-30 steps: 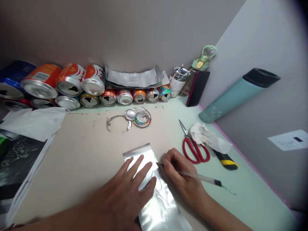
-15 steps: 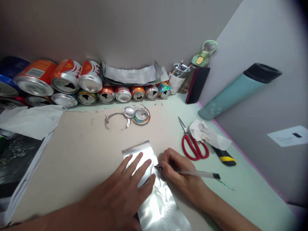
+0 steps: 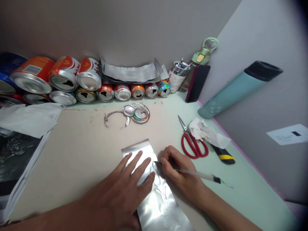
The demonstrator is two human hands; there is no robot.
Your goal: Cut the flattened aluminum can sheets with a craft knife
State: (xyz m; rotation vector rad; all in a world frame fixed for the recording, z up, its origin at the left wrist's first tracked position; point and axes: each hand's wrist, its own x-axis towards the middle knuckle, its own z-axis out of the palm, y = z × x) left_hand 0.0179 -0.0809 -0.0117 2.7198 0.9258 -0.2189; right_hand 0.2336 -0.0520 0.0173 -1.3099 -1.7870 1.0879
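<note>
A shiny metal sheet [image 3: 160, 199] with raised curved marks lies on a beige board [image 3: 77, 154] in front of me. My left hand [image 3: 125, 186] rests over the sheet's left side, fingers spread and flat on it. In my right hand [image 3: 180, 170] is a pen [image 3: 202, 175] with a clear barrel, held in a writing grip. Its dark tip touches the sheet just right of my left fingertips. Red-handled scissors [image 3: 194, 146] lie right of my right hand, beside a crumpled tissue [image 3: 204, 130] and a black and yellow handle [image 3: 225, 157].
Several drink cans [image 3: 89, 75] are stacked along the back wall, with curved metal sheets [image 3: 130, 73] on top. Cut can ends [image 3: 141, 114] lie before them. A pencil tin [image 3: 176, 78], phone [image 3: 198, 83] and teal tumbler [image 3: 231, 91] stand right. Papers [image 3: 31, 118] lie left.
The pen in my right hand has tilted a little, its rear end lower and its tip slightly higher up the sheet. My left hand stays in place; the view has shifted slightly.
</note>
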